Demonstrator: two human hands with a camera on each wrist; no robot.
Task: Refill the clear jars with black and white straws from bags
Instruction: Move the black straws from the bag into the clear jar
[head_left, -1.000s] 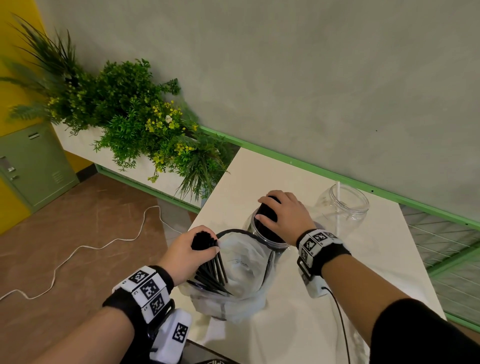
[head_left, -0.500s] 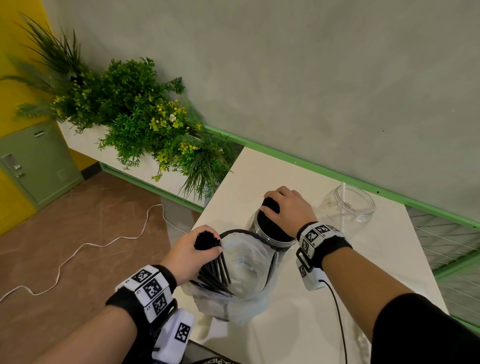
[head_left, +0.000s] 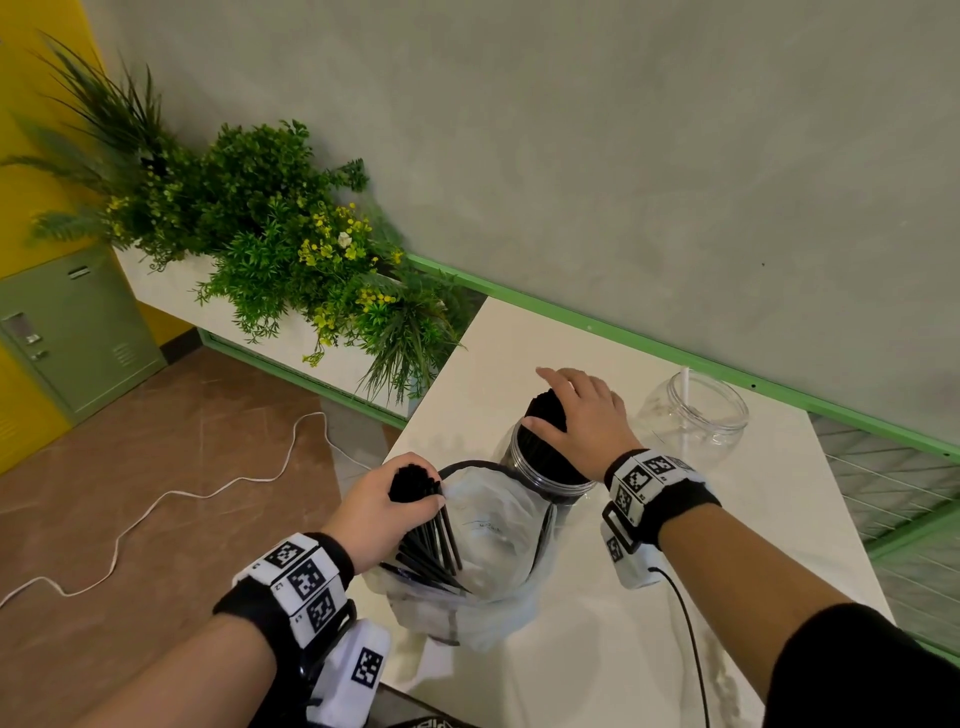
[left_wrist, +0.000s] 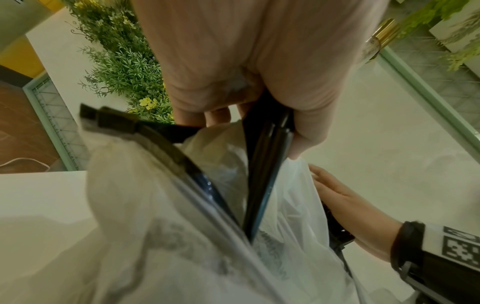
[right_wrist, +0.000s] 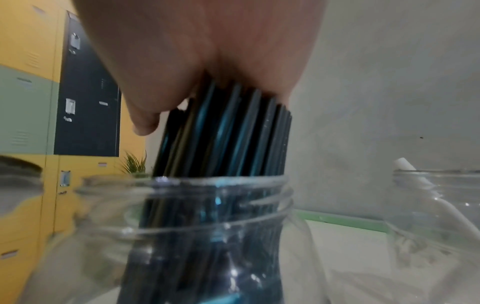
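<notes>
Left hand (head_left: 375, 512) grips glossy black straws (head_left: 428, 540); crinkled translucent bag (head_left: 498, 551).

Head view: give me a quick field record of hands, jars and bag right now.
left hand: grips a bundle of black straws standing in the plastic bag
right hand: rests on top of the black straws in the near jar, fingers spread
near jar: packed with black straws, upright
far jar: holds one white straw, otherwise unfilled
bag: open, on the white table, in front of the near jar
</notes>
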